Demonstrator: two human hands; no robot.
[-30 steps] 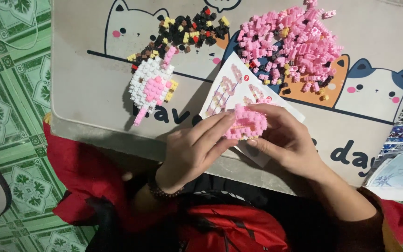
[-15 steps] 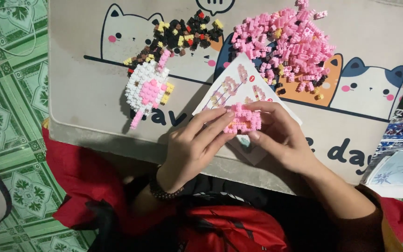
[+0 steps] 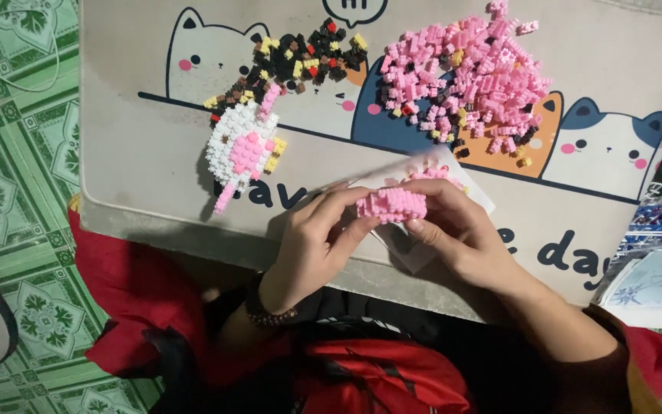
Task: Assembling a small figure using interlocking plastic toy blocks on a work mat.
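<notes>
A small pink block build [image 3: 392, 204] is held between both hands above the near edge of a grey cat-print mat [image 3: 155, 192]. My left hand [image 3: 312, 245] grips its left end with fingertips. My right hand [image 3: 461, 234] wraps the right end and underside. Under the hands lies a white instruction sheet [image 3: 469, 192], partly hidden. A finished white and pink block piece [image 3: 240, 152] lies on the mat to the left.
A large heap of pink blocks [image 3: 469, 77] sits at the mat's far right, with a smaller heap of black, yellow and red blocks [image 3: 300, 61] beside it. Printed cards [image 3: 660, 261] lie at the right. Green patterned floor [image 3: 17, 153] lies to the left.
The pink build has been turned in my hands, from a flat face up to a side showing. The instruction sheet shifted slightly under them.
</notes>
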